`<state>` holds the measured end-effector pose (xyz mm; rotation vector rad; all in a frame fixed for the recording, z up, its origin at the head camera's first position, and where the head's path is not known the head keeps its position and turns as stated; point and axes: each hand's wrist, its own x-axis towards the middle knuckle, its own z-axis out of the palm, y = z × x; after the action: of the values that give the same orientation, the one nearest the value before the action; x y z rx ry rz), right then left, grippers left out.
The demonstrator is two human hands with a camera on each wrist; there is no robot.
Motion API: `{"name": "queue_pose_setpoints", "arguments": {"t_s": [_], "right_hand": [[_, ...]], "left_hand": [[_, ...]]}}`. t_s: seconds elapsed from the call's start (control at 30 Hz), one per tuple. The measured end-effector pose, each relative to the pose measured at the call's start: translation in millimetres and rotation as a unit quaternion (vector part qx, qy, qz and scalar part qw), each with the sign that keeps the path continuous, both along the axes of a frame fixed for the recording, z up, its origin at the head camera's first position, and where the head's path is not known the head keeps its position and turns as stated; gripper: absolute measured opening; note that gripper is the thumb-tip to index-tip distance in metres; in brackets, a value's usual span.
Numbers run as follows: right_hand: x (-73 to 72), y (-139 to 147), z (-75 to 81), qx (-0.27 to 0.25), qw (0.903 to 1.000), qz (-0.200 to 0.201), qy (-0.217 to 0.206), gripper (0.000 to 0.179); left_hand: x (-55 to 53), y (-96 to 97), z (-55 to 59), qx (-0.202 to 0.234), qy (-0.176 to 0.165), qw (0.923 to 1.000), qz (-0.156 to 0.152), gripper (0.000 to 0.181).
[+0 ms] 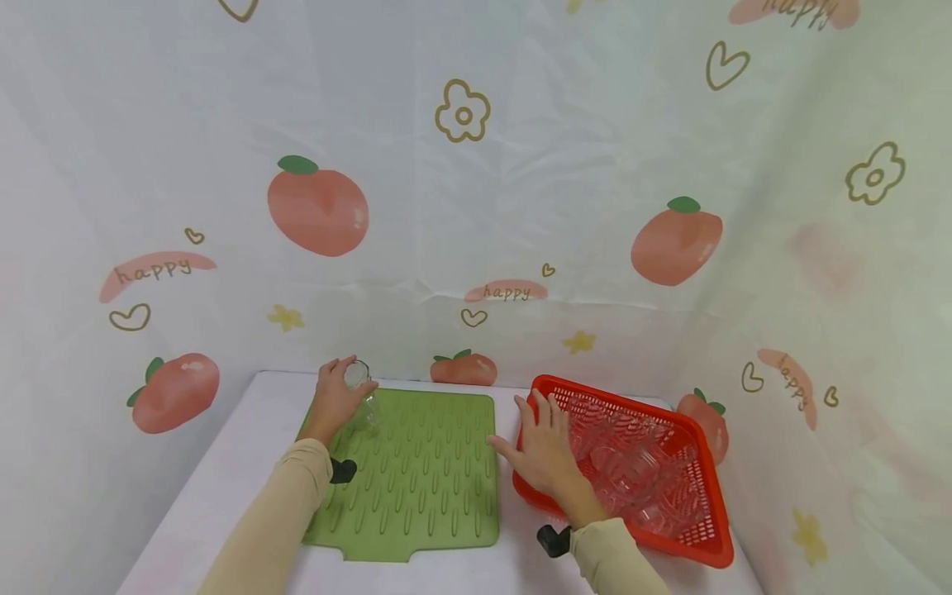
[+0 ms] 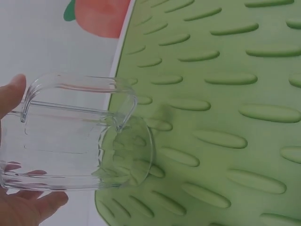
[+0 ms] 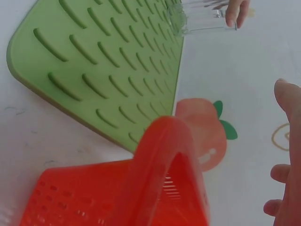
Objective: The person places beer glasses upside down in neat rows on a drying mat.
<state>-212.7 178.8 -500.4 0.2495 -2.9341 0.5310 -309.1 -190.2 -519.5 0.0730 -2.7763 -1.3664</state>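
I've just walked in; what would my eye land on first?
Probably the bright red basket of clear cups, at the right. Left of it lies a bumpy green mat, where the left hand grips a clear mug near the far left corner. Behind, big fruits decorate the white backdrop.

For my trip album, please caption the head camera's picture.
Left hand gripping a clear mug at the far-left corner of a green mat, right hand by a red basket of clear vessels.
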Motion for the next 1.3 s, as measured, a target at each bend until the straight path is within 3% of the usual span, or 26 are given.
{"name": "queue_pose_setpoints", "arguments": {"t_s": [0.67,1.03,1.3], "right_hand": [[-14.7,25.4,7.6,0.007,0.9997,-0.022,-0.008,0.09],[-23.0,38.9,11.9,0.016,0.9997,-0.017,0.002,0.089],[-25.6,44.4,13.8,0.019,0.9996,-0.017,-0.012,0.089]], "left_hand": [[8.3,-5.8,-3.6,0.009,0.0,0.9998,0.017,0.105],[20.7,-14.2,-18.0,-0.014,-0.041,0.9991,0.001,0.122],[33.9,-23.2,-39.2,-0.026,-0.067,0.9974,-0.002,0.131]]}}
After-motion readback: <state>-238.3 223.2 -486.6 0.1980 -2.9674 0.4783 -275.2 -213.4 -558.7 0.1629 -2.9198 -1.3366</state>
